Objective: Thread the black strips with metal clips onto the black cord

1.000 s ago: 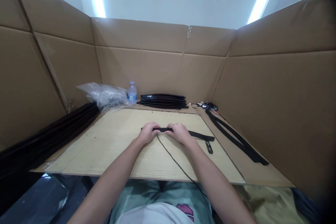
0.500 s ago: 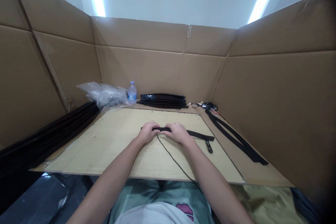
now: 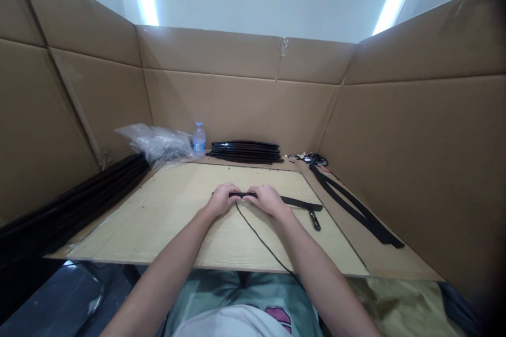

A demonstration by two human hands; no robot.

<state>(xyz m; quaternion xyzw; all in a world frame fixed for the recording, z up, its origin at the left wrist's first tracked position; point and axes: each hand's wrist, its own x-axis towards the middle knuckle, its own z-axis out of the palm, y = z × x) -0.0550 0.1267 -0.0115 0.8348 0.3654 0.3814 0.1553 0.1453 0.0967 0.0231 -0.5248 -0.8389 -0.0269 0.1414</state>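
Over the board, my left hand (image 3: 224, 198) and my right hand (image 3: 267, 199) are close together, both closed round a flat black strip (image 3: 302, 202). A short stretch of the strip shows between them, and its far part reaches out to the right past my right hand. From beside my left fingers a thin black cord (image 3: 261, 239) runs down over the board's front edge toward my lap. Whether the cord is joined to the strip is hidden by my fingers. A dark-handled tool (image 3: 314, 220) lies by the strip's right end.
A pale wooden board (image 3: 166, 221) covers the tabletop inside cardboard walls (image 3: 221, 100). At the back are a plastic bag (image 3: 162, 142), a water bottle (image 3: 199, 139) and stacked black strips (image 3: 245, 151). Long black strips lie left (image 3: 87, 200) and right (image 3: 356, 208); tangled cords (image 3: 314, 159) sit back right.
The strip's piece right of my right hand has shifted very slightly. Both hands keep the same place and grip.
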